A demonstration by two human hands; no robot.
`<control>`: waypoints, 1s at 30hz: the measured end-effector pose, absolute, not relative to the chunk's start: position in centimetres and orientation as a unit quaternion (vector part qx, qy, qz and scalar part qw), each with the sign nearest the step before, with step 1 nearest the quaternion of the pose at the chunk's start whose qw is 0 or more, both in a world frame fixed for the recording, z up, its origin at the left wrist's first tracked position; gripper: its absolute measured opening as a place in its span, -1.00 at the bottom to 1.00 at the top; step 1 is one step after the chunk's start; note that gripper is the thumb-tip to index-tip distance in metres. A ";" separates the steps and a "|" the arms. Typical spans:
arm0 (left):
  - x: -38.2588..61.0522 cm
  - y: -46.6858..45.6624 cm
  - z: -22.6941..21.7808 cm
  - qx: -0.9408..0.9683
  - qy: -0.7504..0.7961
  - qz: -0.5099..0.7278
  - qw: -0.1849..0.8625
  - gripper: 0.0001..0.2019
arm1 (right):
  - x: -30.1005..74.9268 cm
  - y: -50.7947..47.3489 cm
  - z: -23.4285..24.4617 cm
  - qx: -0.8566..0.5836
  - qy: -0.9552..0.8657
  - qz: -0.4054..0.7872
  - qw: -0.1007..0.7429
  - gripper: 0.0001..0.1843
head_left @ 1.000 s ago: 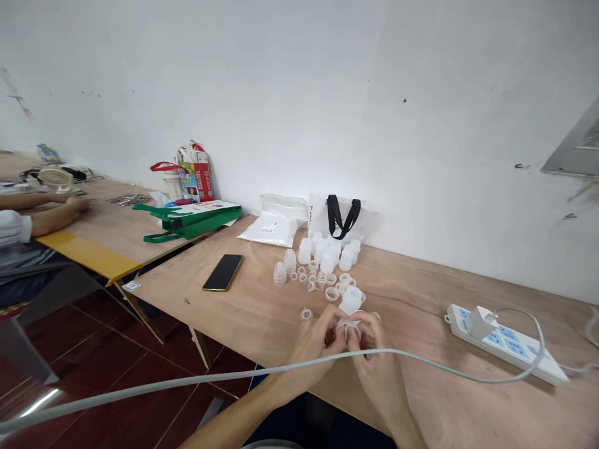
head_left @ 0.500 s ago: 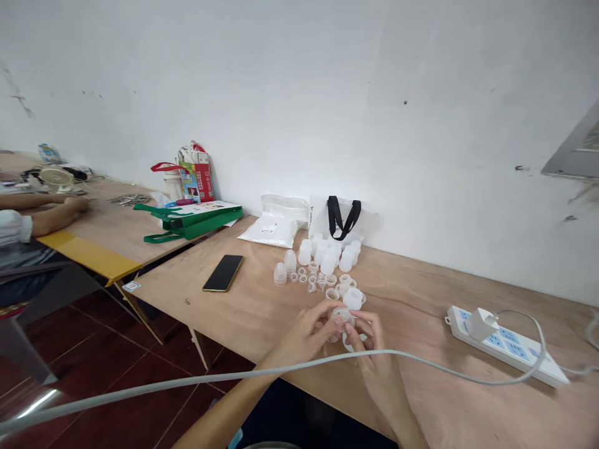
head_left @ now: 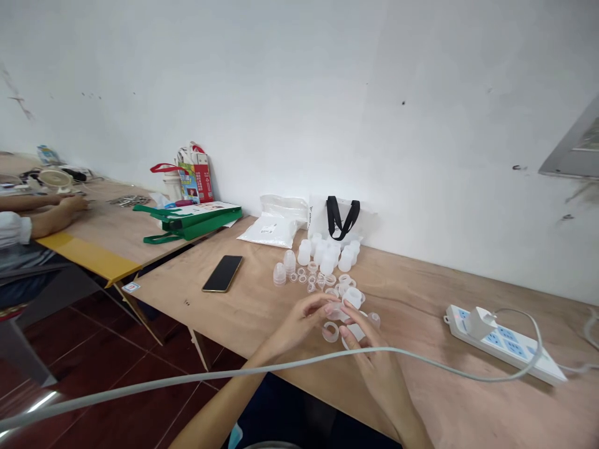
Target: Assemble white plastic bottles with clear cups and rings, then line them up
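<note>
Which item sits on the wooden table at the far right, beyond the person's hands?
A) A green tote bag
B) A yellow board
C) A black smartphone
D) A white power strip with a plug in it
D. A white power strip lies on the plywood table with a white plug in it, to the right of the person's right hand.

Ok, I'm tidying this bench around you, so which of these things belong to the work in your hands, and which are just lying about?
Belonging to the work:
translucent plastic piece at the left hand and right hand
plastic ring
pile of translucent caps and rings

Just lying about:
black phone
power strip
green bag
</note>
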State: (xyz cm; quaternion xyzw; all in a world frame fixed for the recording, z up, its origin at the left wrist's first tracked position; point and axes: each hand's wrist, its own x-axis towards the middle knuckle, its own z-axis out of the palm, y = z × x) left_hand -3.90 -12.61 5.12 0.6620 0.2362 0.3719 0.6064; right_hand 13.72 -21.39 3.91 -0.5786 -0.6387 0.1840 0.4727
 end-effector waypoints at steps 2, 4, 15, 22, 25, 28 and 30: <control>-4.7 -11.6 4.6 0.705 0.281 0.385 0.525 -0.58 | 13.9 -21.4 4.2 -0.580 -0.634 0.173 0.481 -0.57; -5.6 -10.4 3.8 0.747 0.337 0.386 0.423 -0.64 | 14.1 -21.4 4.5 -0.576 -0.629 0.169 0.493 -0.58; -6.5 -7.5 -0.6 0.836 0.450 0.237 0.206 -0.54 | 14.8 -22.0 5.2 -0.571 -0.607 0.108 0.542 -0.66; -7.0 -7.3 -0.1 0.818 0.447 0.283 0.226 -0.46 | 14.6 -22.1 5.7 -0.572 -0.615 0.080 0.537 -0.67; -7.2 -7.6 0.5 0.799 0.475 0.305 0.206 -0.67 | 14.8 -22.2 5.5 -0.576 -0.620 0.073 0.527 -0.67; -7.2 -8.3 1.2 0.816 0.471 0.271 0.195 -0.74 | 15.1 -22.0 5.3 -0.578 -0.636 0.056 0.508 -0.69; -6.9 -8.9 1.4 0.838 0.460 0.219 0.196 -0.75 | 15.2 -21.8 5.1 -0.578 -0.655 0.018 0.486 -0.70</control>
